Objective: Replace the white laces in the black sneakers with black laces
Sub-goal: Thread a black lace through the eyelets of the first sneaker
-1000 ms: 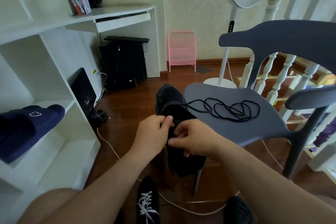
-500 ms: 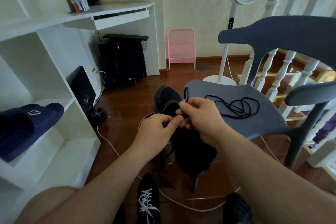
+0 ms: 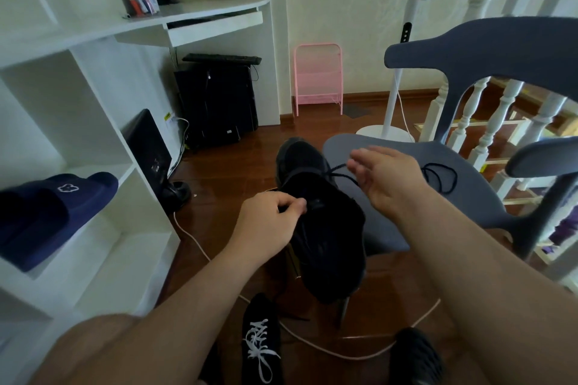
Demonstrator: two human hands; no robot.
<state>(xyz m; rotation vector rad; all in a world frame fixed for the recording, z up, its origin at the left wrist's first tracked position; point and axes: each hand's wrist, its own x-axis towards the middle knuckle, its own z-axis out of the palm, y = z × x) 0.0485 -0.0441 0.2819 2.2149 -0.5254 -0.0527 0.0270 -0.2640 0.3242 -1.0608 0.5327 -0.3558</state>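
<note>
A black sneaker point(image 3: 325, 228) lies at the front left edge of the grey chair seat point(image 3: 469, 197), toe pointing away from me. My left hand point(image 3: 269, 222) pinches the sneaker's upper near the eyelets. My right hand point(image 3: 384, 175) is raised over the seat and pinches the black lace point(image 3: 337, 169), which runs taut from the shoe. The rest of that lace point(image 3: 441, 175) lies coiled on the seat behind my right hand. A second black sneaker with white laces point(image 3: 261, 344) stands on the floor below.
A white shelf unit point(image 3: 93, 197) with a navy slipper point(image 3: 53, 212) stands at the left. A cream cable point(image 3: 312, 347) trails over the wooden floor. A fan point(image 3: 403, 40), a pink rack point(image 3: 317, 78) and white banisters point(image 3: 500, 116) stand behind the chair.
My right hand has moved up and to the right, away from the shoe, drawing the black lace out. The coil on the seat has shrunk. My left hand stays at the eyelets.
</note>
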